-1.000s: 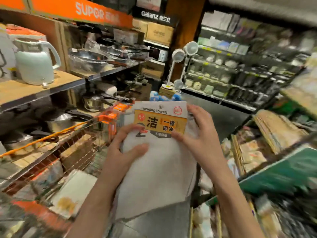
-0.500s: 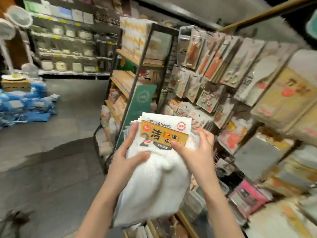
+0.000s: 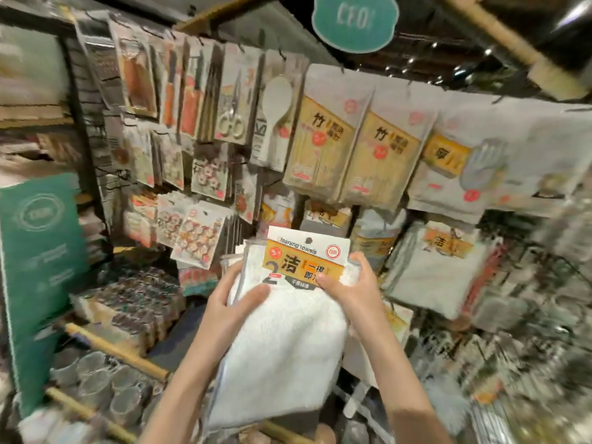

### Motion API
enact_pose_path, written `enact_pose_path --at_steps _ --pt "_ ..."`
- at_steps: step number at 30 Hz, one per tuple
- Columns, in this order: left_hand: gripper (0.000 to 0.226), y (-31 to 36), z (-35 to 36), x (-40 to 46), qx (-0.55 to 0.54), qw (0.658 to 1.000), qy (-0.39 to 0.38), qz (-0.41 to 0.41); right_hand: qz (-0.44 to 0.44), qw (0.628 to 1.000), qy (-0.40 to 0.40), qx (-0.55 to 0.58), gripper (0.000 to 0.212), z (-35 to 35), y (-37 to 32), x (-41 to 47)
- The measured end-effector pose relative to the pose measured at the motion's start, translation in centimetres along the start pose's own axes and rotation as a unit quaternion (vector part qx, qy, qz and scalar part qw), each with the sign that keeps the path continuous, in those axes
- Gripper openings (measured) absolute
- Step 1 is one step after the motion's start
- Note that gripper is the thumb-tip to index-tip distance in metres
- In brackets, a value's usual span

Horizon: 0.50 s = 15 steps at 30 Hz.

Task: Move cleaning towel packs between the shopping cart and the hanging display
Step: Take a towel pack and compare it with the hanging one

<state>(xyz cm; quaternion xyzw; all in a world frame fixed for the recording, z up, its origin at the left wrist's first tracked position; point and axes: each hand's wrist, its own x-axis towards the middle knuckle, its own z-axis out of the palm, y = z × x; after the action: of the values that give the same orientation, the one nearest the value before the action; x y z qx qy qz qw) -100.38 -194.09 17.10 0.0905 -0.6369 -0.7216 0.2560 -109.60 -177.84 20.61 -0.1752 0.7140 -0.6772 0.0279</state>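
Note:
I hold a small stack of white cleaning towel packs (image 3: 288, 341) with orange and white header cards upright in front of me. My left hand (image 3: 230, 302) grips the stack's left edge, thumb on the front. My right hand (image 3: 349, 283) pinches the right side of the header card. The stack is level with the lower rows of the hanging display (image 3: 320, 129). A matching towel pack (image 3: 432, 267) hangs just to the right. The shopping cart is out of view.
Hooks hold scissors (image 3: 232, 100), a white rice paddle (image 3: 275, 104), bamboo item packs (image 3: 320, 136) and grey cloth packs (image 3: 455, 161). A green sign (image 3: 38, 257) stands at left. Glass cups (image 3: 105, 386) and small packed goods sit on low shelves below.
The view has swung right from the cart and aisle to face the hanging display. Both hands keep the same hold on the towel packs, now raised in front of the hooks.

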Motion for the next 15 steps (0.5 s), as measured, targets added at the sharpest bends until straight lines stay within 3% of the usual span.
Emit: enact_pose_path --at_steps 5,15 --pt "0.029 -1.2 -0.3 3.9 0.020 1.000 -0.021 0.000 0.023 0.996 0.068 0.055 0.042 -0.6 1.0 2.4" --pt "0.029 -3.7 3.4 8.0 0.022 0.998 -0.065 -0.012 0.020 0.989 0.149 0.007 0.037 -4.2 3.0 5.1"
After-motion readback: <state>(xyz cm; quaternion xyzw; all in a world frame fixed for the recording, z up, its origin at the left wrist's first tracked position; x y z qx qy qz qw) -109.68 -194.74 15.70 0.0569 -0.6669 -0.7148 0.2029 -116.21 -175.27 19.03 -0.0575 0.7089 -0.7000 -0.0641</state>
